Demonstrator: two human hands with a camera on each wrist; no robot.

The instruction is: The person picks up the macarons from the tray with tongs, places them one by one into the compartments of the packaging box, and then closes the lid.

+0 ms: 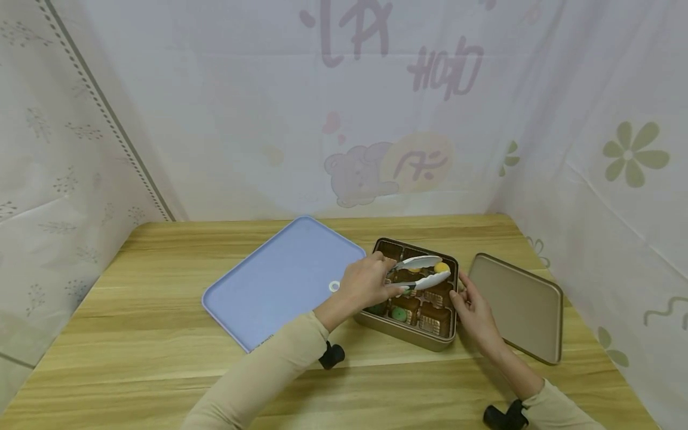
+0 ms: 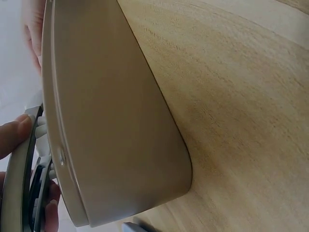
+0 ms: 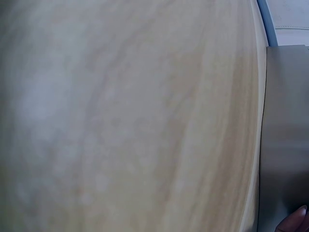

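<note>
My left hand (image 1: 365, 280) grips a pair of tongs (image 1: 424, 261) with whitish scalloped tips. They reach over a bronze-coloured tin box (image 1: 404, 338), its inside divided into brown compartments. A small round yellow piece (image 1: 442, 267) sits between the tong tips; whether they squeeze it I cannot tell. Another yellow piece lies partly hidden under the tongs. Green pieces (image 1: 399, 313) lie in the near compartments. My right hand (image 1: 478, 312) rests against the tin's right side, fingers along the wall. In the left wrist view the tongs' handle (image 2: 18, 179) shows beside the tin's wall.
A blue rectangular tray or lid (image 1: 279, 278) lies left of the tin, partly under my left forearm. The bronze lid (image 1: 518, 307) lies on the wooden table (image 1: 134, 334) to the right. Patterned cloth (image 1: 242, 119) hangs behind and at both sides.
</note>
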